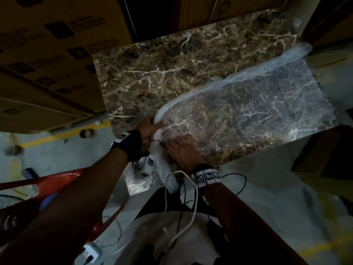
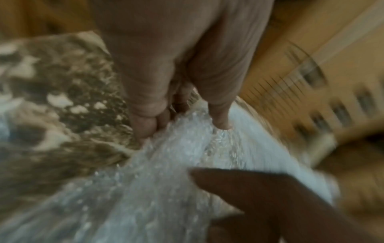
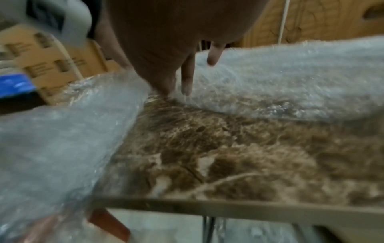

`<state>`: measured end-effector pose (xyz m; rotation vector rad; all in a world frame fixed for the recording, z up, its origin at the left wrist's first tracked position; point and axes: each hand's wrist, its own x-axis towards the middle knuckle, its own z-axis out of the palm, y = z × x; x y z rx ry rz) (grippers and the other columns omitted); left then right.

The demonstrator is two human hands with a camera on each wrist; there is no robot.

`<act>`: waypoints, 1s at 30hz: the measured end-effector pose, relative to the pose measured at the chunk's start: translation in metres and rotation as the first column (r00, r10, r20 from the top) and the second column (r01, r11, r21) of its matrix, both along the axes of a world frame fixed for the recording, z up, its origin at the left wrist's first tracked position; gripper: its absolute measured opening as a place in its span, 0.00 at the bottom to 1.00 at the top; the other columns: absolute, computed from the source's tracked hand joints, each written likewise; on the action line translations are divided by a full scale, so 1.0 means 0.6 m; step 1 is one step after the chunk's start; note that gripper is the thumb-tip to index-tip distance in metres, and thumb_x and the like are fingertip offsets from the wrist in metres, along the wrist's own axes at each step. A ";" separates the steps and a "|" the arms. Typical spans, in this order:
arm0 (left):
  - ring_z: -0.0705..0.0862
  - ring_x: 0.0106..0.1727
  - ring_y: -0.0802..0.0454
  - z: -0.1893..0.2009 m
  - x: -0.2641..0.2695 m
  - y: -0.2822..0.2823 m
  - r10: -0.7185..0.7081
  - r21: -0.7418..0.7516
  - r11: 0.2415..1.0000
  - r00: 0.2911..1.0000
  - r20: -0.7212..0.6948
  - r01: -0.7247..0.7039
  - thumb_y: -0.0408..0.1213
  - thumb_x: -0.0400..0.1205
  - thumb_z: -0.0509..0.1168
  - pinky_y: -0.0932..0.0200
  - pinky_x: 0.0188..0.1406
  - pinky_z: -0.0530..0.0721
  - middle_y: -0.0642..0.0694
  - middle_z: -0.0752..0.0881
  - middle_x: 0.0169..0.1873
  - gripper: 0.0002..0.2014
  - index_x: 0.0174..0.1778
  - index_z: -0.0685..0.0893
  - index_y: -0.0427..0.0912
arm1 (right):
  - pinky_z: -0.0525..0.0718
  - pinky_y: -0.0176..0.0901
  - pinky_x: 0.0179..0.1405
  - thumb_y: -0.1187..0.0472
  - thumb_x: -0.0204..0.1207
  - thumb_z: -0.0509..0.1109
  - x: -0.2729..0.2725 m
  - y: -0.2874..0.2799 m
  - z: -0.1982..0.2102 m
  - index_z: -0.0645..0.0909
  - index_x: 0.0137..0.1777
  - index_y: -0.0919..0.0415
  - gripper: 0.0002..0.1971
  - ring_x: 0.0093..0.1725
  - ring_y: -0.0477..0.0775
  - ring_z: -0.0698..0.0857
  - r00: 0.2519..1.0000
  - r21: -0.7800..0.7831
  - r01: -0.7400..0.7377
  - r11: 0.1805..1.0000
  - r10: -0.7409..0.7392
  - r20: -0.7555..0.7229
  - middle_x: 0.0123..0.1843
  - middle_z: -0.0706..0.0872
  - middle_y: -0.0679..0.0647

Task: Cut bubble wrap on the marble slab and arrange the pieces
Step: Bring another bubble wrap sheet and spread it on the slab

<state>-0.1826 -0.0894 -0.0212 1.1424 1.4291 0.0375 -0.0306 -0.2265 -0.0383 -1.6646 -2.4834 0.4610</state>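
A clear bubble wrap sheet (image 1: 248, 104) covers the right half of the brown veined marble slab (image 1: 152, 73). Its left edge is bunched into a white roll that runs from the far right corner to my hands. At the slab's near left, my left hand (image 1: 149, 127) grips this bunched edge; the left wrist view shows thumb and curled fingers (image 2: 145, 121) pinching the wrap (image 2: 166, 180). My right hand (image 1: 181, 148) lies on the sheet just beside it, with its straight fingers (image 3: 187, 85) touching the wrap (image 3: 290, 69). More wrap hangs off the slab's near edge toward my lap. No cutting tool is visible.
Stacked cardboard boxes (image 1: 47, 54) stand against the slab's left side. A wooden door (image 1: 219, 8) is behind it. A red chair (image 1: 57, 184) sits low on the left. White and black cables (image 1: 191, 207) hang over my lap. The slab's far left surface is bare marble.
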 end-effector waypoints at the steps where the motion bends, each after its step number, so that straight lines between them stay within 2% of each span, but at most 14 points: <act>1: 0.87 0.53 0.47 0.006 0.000 0.010 0.053 0.031 0.998 0.998 0.016 -0.053 0.42 0.88 0.67 0.59 0.44 0.85 0.37 0.85 0.64 0.16 0.65 0.84 0.34 | 0.84 0.71 0.52 0.56 0.80 0.53 0.001 0.005 0.008 0.67 0.78 0.56 0.25 0.54 0.69 0.86 1.000 -0.046 0.021 0.999 -0.020 0.020 0.63 0.86 0.61; 6: 0.80 0.72 0.36 0.028 -0.027 0.067 -0.054 0.419 0.896 0.974 -0.222 0.146 0.47 0.91 0.61 0.53 0.63 0.76 0.34 0.80 0.75 0.24 0.81 0.74 0.38 | 0.81 0.65 0.61 0.60 0.77 0.72 0.004 0.023 0.032 0.66 0.85 0.51 0.36 0.51 0.65 0.88 0.992 -0.066 0.087 0.994 -0.081 0.098 0.69 0.74 0.59; 9: 0.78 0.75 0.36 0.025 -0.033 0.090 -0.163 0.282 0.933 0.961 -0.225 0.224 0.50 0.88 0.67 0.49 0.68 0.77 0.36 0.74 0.80 0.32 0.86 0.68 0.40 | 0.85 0.62 0.58 0.68 0.74 0.73 -0.013 0.017 0.046 0.73 0.79 0.53 0.32 0.55 0.69 0.88 0.991 -0.078 0.127 0.989 -0.129 -0.026 0.71 0.77 0.62; 12: 0.86 0.59 0.44 0.032 -0.050 0.123 -0.144 0.102 0.983 0.987 -0.070 0.151 0.42 0.86 0.70 0.59 0.53 0.85 0.38 0.80 0.74 0.30 0.84 0.71 0.38 | 0.81 0.53 0.55 0.69 0.78 0.70 -0.016 0.001 0.048 0.77 0.77 0.54 0.27 0.58 0.67 0.84 0.954 -0.171 0.224 0.960 -0.251 -0.163 0.68 0.79 0.62; 14: 0.85 0.57 0.43 0.036 -0.065 0.141 -0.320 0.111 0.932 0.928 -0.190 0.344 0.53 0.83 0.70 0.58 0.51 0.81 0.38 0.84 0.68 0.30 0.78 0.79 0.39 | 0.77 0.54 0.61 0.65 0.83 0.65 -0.014 -0.015 0.035 0.74 0.79 0.51 0.25 0.63 0.65 0.80 0.953 -0.260 0.236 0.936 -0.275 -0.125 0.70 0.78 0.60; 17: 0.82 0.50 0.39 0.040 -0.066 0.140 -0.420 0.207 0.829 0.823 -0.382 0.519 0.57 0.85 0.66 0.54 0.45 0.70 0.29 0.86 0.59 0.28 0.64 0.86 0.32 | 0.83 0.64 0.61 0.60 0.76 0.74 -0.019 -0.033 0.011 0.78 0.75 0.51 0.26 0.50 0.67 0.88 0.984 -0.028 0.171 0.985 -0.169 0.062 0.66 0.80 0.59; 20: 0.84 0.58 0.37 0.041 -0.063 0.118 -0.324 0.297 0.844 0.866 -0.380 0.446 0.61 0.86 0.59 0.52 0.51 0.76 0.33 0.86 0.59 0.32 0.69 0.81 0.32 | 0.82 0.68 0.58 0.59 0.76 0.73 -0.032 -0.038 -0.007 0.82 0.66 0.56 0.18 0.46 0.66 0.88 0.973 0.104 0.169 0.980 -0.183 0.143 0.62 0.81 0.59; 22: 0.86 0.52 0.39 0.039 -0.076 0.096 -0.193 0.287 0.909 0.917 -0.348 0.301 0.66 0.85 0.60 0.47 0.52 0.82 0.35 0.87 0.54 0.36 0.67 0.80 0.33 | 0.81 0.66 0.53 0.61 0.81 0.67 -0.040 -0.031 -0.008 0.81 0.61 0.59 0.11 0.47 0.66 0.86 0.954 0.173 0.227 0.958 -0.255 0.159 0.58 0.82 0.61; 23: 0.87 0.48 0.37 0.036 -0.084 0.083 -0.187 0.245 0.929 0.925 -0.331 0.276 0.70 0.82 0.61 0.44 0.49 0.84 0.52 0.77 0.47 0.40 0.68 0.80 0.32 | 0.80 0.63 0.51 0.61 0.84 0.65 -0.045 -0.026 -0.003 0.81 0.60 0.59 0.09 0.46 0.65 0.85 0.939 0.213 0.261 0.942 -0.299 0.169 0.54 0.82 0.61; 24: 0.88 0.47 0.35 0.035 -0.088 0.065 -0.221 0.162 0.945 0.920 -0.322 0.284 0.75 0.78 0.62 0.40 0.46 0.87 0.25 0.70 0.62 0.46 0.72 0.78 0.32 | 0.79 0.60 0.48 0.61 0.85 0.64 -0.052 -0.019 0.003 0.80 0.60 0.58 0.07 0.45 0.63 0.83 0.925 0.254 0.286 0.924 -0.335 0.180 0.51 0.82 0.59; 25: 0.89 0.46 0.36 0.025 -0.100 0.046 -0.260 0.101 0.948 0.918 -0.299 0.301 0.76 0.76 0.64 0.43 0.43 0.88 0.33 0.88 0.47 0.46 0.72 0.79 0.36 | 0.79 0.58 0.47 0.61 0.85 0.63 -0.057 -0.013 0.012 0.80 0.61 0.56 0.08 0.46 0.62 0.83 0.919 0.291 0.297 0.909 -0.355 0.171 0.50 0.82 0.58; 26: 0.89 0.46 0.38 0.016 -0.109 0.028 -0.260 0.081 0.954 0.931 -0.258 0.289 0.74 0.76 0.67 0.49 0.42 0.88 0.37 0.89 0.47 0.42 0.69 0.82 0.39 | 0.79 0.58 0.48 0.61 0.85 0.62 -0.063 -0.008 0.019 0.80 0.64 0.55 0.11 0.49 0.62 0.82 0.928 0.341 0.269 0.901 -0.337 0.159 0.52 0.82 0.58; 28: 0.90 0.53 0.41 -0.013 -0.125 -0.002 -0.152 0.044 0.986 0.980 -0.131 0.159 0.71 0.69 0.75 0.51 0.52 0.88 0.43 0.91 0.50 0.36 0.60 0.88 0.44 | 0.79 0.64 0.56 0.57 0.82 0.60 -0.074 -0.011 0.011 0.74 0.74 0.54 0.20 0.59 0.64 0.81 0.975 0.333 0.082 0.939 -0.145 0.168 0.63 0.80 0.58; 30: 0.90 0.60 0.42 -0.026 -0.128 -0.020 0.083 0.003 0.997 0.996 -0.021 -0.083 0.74 0.57 0.80 0.43 0.63 0.88 0.44 0.93 0.55 0.44 0.61 0.90 0.44 | 0.75 0.66 0.60 0.57 0.84 0.57 -0.079 -0.017 -0.003 0.74 0.77 0.56 0.22 0.63 0.64 0.81 0.992 0.252 -0.104 0.962 0.081 0.100 0.68 0.81 0.59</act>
